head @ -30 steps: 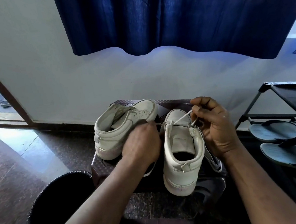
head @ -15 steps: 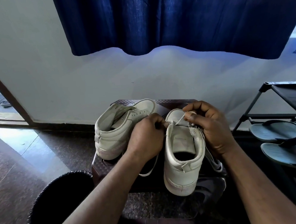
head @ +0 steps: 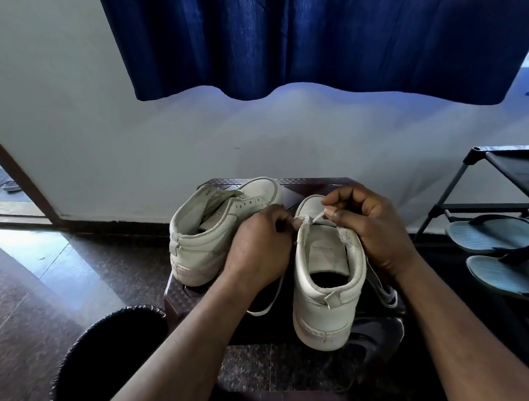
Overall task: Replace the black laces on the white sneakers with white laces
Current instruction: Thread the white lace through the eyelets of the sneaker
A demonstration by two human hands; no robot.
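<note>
- On the small dark brown table [head: 313,184] against the pale wall stand two white leather high-top sneakers, heels toward the camera.
- The nearer sneaker [head: 327,278] stands upright at the table's right front, and both hands meet at the top of its tongue.
- A flat white lace [head: 318,217] crosses between the two hands just above the sneaker's upper eyelets.
- The left hand [head: 258,249] has its fingers curled, its grip closed on the lace at the sneaker's left edge; a loose length hangs below the wrist.
- The right hand [head: 365,223] pinches the lace between thumb and forefinger, a narrow grip, with its palm against the sneaker's right side.
- The farther sneaker [head: 214,234] stands to the left, angled, touching the back of the left hand.
- A pale strip [head: 386,292] lies beside the nearer sneaker, possibly more lace.
- A dark blue curtain [head: 320,26] hangs above.
- A black round bin [head: 110,360] stands at lower left.
- Grey flip-flops [head: 502,235] lie on a black rack [head: 525,172] at right.
</note>
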